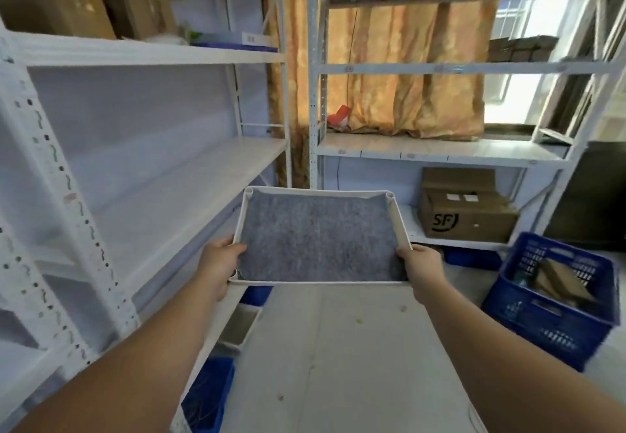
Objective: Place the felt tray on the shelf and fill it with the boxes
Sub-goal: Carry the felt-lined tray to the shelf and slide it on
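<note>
Now each hand, left hand [220, 264] and right hand [421, 268], grips the rectangular grey felt tray [318, 236].

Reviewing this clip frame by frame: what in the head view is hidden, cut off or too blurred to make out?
- Head view: fingers of the left hand and right hand are hidden under the felt tray.
- Head view: the blue crate holds brown items that are blurred and partly hidden by its walls.
- Head view: the shelf label is too blurred to read.
- Head view: the red object is partly behind a shelf upright and cannot be identified.
</note>
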{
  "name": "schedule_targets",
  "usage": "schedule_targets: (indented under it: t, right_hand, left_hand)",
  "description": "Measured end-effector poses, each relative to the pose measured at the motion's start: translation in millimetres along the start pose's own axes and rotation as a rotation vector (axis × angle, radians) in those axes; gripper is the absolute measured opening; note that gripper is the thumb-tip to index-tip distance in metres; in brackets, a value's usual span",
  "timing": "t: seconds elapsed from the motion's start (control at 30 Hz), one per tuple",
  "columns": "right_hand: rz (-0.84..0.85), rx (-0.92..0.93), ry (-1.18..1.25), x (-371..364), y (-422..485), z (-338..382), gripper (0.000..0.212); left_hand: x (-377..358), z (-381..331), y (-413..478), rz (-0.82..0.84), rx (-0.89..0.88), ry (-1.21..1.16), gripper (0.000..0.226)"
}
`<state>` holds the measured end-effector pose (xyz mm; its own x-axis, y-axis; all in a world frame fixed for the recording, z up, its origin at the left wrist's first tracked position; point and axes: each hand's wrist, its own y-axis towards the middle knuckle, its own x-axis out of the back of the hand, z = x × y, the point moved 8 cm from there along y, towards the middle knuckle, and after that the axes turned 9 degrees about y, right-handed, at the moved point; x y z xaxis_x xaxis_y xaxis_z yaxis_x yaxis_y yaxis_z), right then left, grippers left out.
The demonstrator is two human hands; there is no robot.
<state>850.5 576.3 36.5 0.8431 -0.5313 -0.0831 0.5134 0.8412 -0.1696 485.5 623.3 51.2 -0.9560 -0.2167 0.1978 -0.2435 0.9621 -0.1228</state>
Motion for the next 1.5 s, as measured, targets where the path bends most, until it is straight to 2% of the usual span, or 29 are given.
schedule_targets:
  t: [0.2, 0.43, 0.63, 0.8, 1.07, 1.17, 1.27, 1.4, 1.5]
  right_hand:
    - [-0.136, 0.036, -0.042, 21.1, 73.3, 39.0, 0.025]
    - [-0.246, 0.035, -0.009, -3.9, 153.7, 55.5, 0.023]
    - [-0.259, 0.068, 0.041, -21.1, 200.0, 77.2, 0.014]
    - [-0.306, 0.057, 0.119, -28.1, 245.8, 86.1, 0.017]
    - [-0.316, 0.073, 0.119, -34.5, 363.5, 89.0, 0.029]
    - [-0.362, -0.005, 0.148, -27.4, 422.4, 74.1, 0.03]
    - [-0.387, -0.087, 0.071, -18.6, 484.8, 69.5, 0.027]
    - [-0.358, -0.068, 0.003, -6.8, 572.5, 93.0, 0.022]
    - [-0.325, -0.01, -0.075, -1.3, 630.2, 123.6, 0.026]
  left_hand:
    - [-75.0, -40.3, 72.1, 0.121, -0.043, -0.069, 0.032]
    - [-135.9, -45.1, 176.6, 0.198, 0.072, -0.216, 0.03]
    - [-181.3, -59.4, 271.5, 0.269, 0.074, -0.215, 0.045]
    - [-222.4, -78.1, 322.6, 0.303, 0.039, -0.169, 0.042]
    - [-295.2, -106.3, 391.5, 0.272, 0.026, -0.141, 0.047]
    - [-331.3, -107.9, 412.9, 0.234, 0.042, -0.127, 0.043]
    - [-371.5, -113.4, 441.2, 0.211, 0.068, -0.092, 0.039]
    - [-432.2, -135.5, 482.0, 0.194, 0.095, -0.048, 0.033]
    - [-478.8, -161.9, 510.2, 0.188, 0.05, -0.014, 0.024]
